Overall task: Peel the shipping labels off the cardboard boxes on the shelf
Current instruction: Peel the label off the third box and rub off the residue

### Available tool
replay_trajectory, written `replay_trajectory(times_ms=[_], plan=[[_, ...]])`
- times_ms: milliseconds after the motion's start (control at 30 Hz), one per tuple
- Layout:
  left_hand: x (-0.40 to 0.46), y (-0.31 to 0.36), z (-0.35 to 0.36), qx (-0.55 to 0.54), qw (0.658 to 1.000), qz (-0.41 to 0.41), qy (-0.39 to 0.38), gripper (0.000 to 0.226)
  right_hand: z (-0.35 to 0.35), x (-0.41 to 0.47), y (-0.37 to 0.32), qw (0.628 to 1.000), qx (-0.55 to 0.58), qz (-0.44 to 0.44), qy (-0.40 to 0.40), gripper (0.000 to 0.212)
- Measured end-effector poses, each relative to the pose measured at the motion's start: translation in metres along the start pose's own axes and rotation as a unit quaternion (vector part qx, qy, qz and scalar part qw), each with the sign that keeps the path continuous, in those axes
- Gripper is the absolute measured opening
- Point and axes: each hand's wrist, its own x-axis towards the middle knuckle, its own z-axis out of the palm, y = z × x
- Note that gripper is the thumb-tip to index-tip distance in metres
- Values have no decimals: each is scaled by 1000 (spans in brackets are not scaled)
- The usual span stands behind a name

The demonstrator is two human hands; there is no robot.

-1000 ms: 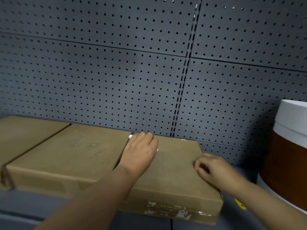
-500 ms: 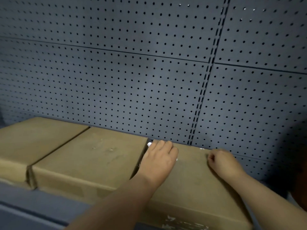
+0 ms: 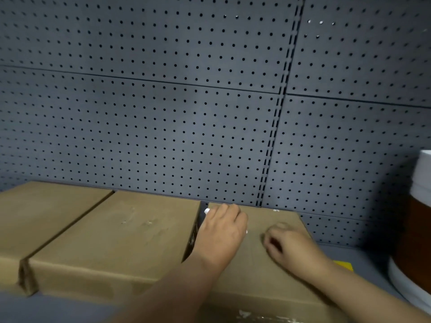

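A left hand (image 3: 221, 236) presses flat on the right-most cardboard box (image 3: 275, 276) while the curled, empty-looking right hand (image 3: 289, 243) picks at its top; next, likely lift a label edge.

**A shop or stockroom shelving bay**

The back wall is dark grey perforated metal panelling (image 3: 163, 127) — the hole-dotted backing used on retail gondola shelving. A slotted upright (image 3: 277, 127) runs down it, right of the panelling's middle, its column of slots made for hooking in shelf brackets. At the foot of the panelling lies a grey shelf deck (image 3: 363, 257), and flat brown cardboard boxes (image 3: 130, 234) sit side by side on it, their rear edges close against the panelling. At the panelling's lower right stands a large white-and-brown cylindrical container (image 3: 417, 229) — more stored stock, its contents unclear.
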Motion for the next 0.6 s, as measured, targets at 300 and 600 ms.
replay_trajectory(times_ms=[300,600], plan=[[12,2,-13,-59,998,-4,-29,16,-44,-67,18,998,-19,-7,-64,10],[132,89,-53,-225,973,21,50,21,-193,-84,61,972,-107,95,186,2]])
